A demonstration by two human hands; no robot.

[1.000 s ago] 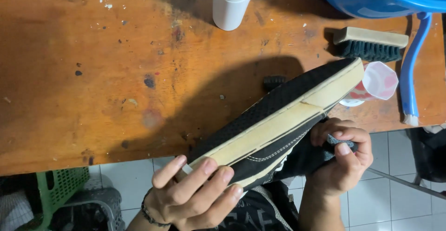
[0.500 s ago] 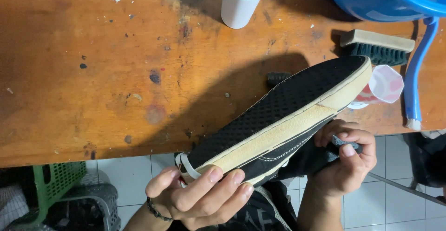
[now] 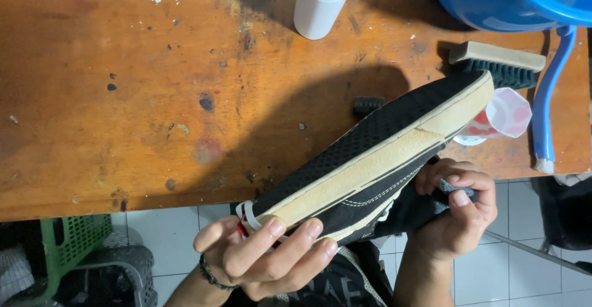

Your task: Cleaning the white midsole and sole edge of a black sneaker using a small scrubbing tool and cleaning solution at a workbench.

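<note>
Shoe [image 3: 370,171] hangs sole-up over the table's [image 3: 123,97] front edge, heel pinched in the left hand [image 3: 259,257]. Right hand [image 3: 456,214] is closed on a dark cloth [image 3: 456,190] against its side: wiping seems underway, and the next stroke needs a steady grip.

Left hand [image 3: 265,261]: bare, no glove, no ring in view; nails short.
Left wrist: dark beaded bracelet [image 3: 211,275], the sole item worn.
Left forearm: bare, no sleeve, up from the bracelet to the frame edge.
Right hand [image 3: 459,214]: bare, no glove, no ring in view; nails short.
Right forearm: bare, no sleeve or band, unlike the braceleted wrist.
</note>
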